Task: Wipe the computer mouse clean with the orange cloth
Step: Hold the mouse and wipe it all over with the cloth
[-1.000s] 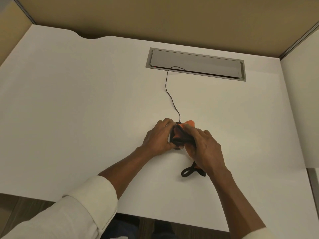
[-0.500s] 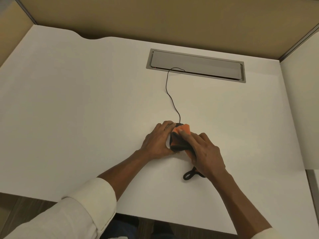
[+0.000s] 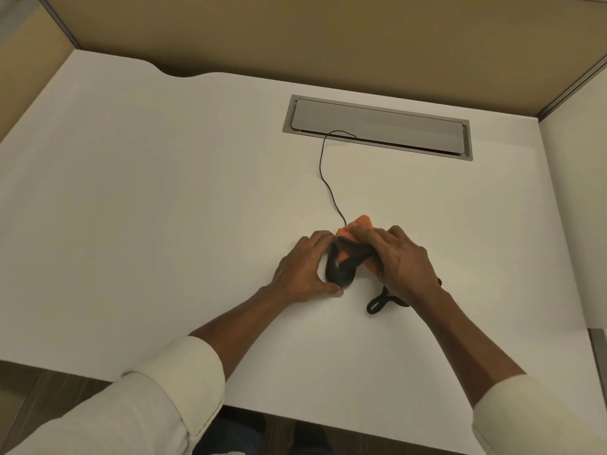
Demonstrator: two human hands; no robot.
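A black wired computer mouse (image 3: 338,270) lies on the white desk (image 3: 164,208), mostly covered. My left hand (image 3: 303,269) grips its left side, thumb at the near end. My right hand (image 3: 399,261) presses the orange cloth (image 3: 359,224) with a black edge over the top and right side of the mouse. An orange corner sticks out beyond my fingers at the far end. A black loop of the cloth (image 3: 377,303) trails on the desk below my right wrist.
The thin black mouse cable (image 3: 323,165) runs from the mouse back to a grey cable hatch (image 3: 377,126) set in the desk. Tan partition walls (image 3: 295,34) close off the back and both sides. The desk's near edge is just below my forearms.
My right hand has slid the cloth along the mouse, back toward me and then forward again, with more orange now showing at the far end. My left hand has kept its hold.
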